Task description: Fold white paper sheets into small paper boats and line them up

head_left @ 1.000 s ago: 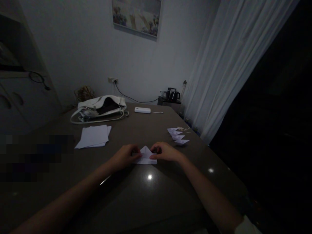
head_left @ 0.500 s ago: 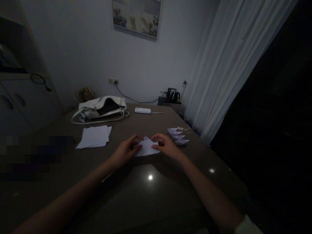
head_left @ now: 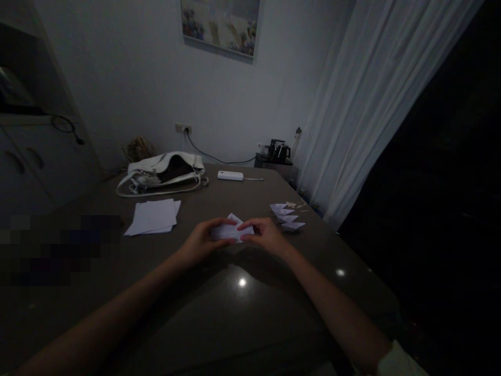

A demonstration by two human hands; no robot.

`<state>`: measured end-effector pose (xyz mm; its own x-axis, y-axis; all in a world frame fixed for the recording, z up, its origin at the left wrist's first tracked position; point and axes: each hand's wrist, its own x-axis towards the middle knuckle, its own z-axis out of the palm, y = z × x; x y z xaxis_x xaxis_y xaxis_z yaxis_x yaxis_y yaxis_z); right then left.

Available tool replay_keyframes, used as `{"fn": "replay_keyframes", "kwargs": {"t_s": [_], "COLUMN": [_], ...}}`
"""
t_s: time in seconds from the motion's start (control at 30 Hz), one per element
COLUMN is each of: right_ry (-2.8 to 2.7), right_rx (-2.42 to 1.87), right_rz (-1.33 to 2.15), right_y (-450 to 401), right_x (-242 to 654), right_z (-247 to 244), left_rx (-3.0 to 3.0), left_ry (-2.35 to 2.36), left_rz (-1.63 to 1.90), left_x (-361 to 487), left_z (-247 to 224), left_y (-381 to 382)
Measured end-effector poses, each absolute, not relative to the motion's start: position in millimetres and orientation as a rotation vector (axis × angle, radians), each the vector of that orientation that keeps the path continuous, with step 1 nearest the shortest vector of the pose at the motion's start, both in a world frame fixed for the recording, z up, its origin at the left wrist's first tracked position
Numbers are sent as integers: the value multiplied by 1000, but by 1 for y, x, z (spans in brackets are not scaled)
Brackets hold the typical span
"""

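Note:
Between my two hands is a folded sheet of white paper, with a pointed top and a straight band below it. My left hand grips its left side, fingers along the upper edge and thumb beneath. On the right side, my right hand pinches the paper between thumb and fingers, its fingertips close to those of the left. Several folded paper boats stand in a row to the right of my right hand. A stack of white paper sheets lies to the left, beyond my left hand.
On the dark table, a white handbag stands at the back left. A white power bank with a short cable lies at the back middle. Small pale bits are scattered behind the boats. A white curtain hangs at the right.
The paper has tilted up, its lower flap no longer spread toward me but showing as a band. Both hands have closed in, bringing the fingertips nearer each other.

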<state>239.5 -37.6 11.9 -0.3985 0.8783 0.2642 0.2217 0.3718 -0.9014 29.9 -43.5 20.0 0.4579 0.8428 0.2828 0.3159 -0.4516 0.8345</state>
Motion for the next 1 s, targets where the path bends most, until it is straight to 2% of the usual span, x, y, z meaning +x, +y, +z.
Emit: {"fn": "replay_keyframes", "kwargs": {"t_s": [0.5,0.7,1.0], "right_ry": [-1760,-1736,-1689], "right_rx": [-921,-879,-840], "right_rz": [1170,1214,1159], "right_y": [-37,-39,-41], "right_x": [238,236,235], "right_z": [9,11,17], "left_rx": [2682,2702,2702], "left_ry": [985,993,958], "left_rz": [875,697,744], "left_x": [20,21,24], "left_z": [24,22,22], "left_y": [-42,-43,-44]}}
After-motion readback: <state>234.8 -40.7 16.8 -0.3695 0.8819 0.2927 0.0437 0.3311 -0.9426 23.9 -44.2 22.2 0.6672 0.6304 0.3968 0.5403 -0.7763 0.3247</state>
